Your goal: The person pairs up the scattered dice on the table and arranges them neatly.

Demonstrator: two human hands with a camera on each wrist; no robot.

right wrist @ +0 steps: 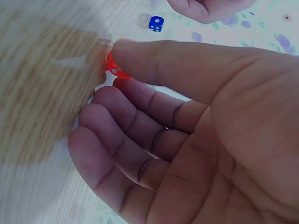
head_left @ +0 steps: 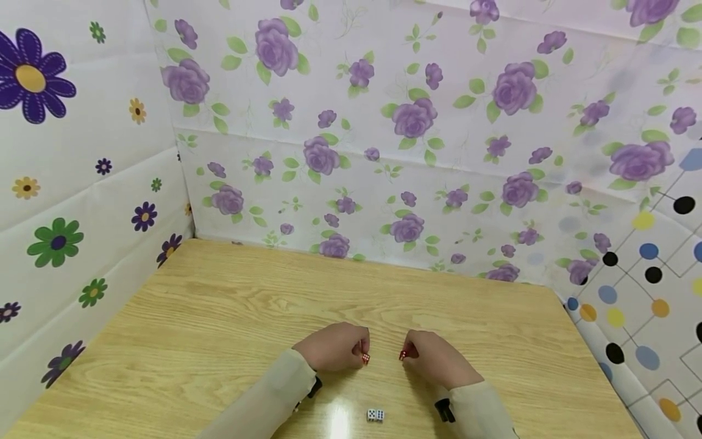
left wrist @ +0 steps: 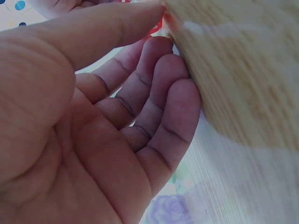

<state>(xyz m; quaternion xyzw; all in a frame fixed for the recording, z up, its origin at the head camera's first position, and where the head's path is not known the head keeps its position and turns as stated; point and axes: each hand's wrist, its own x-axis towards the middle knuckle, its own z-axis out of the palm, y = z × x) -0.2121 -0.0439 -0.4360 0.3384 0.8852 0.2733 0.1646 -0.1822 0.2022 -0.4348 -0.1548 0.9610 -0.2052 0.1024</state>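
Above the wooden table, my left hand [head_left: 337,346] pinches a small red die [head_left: 365,358] with white pips between thumb and fingertips. Across a short gap, my right hand [head_left: 436,358] pinches another red die [head_left: 403,355] close to the tabletop. The left wrist view has the left thumb [left wrist: 117,28] partly covering its red die [left wrist: 156,27], the other fingers curled beside it. In the right wrist view, the right thumb [right wrist: 154,58] and index fingertip hold the red die [right wrist: 114,69], mostly hidden.
Two white dice [head_left: 375,415] with dark pips sit side by side on the wood-grain table [head_left: 247,292], nearer me, between the forearms. A blue die [right wrist: 156,23] shows beyond the right thumb in the right wrist view. Patterned sheets [head_left: 351,122] wall the table's back and sides.
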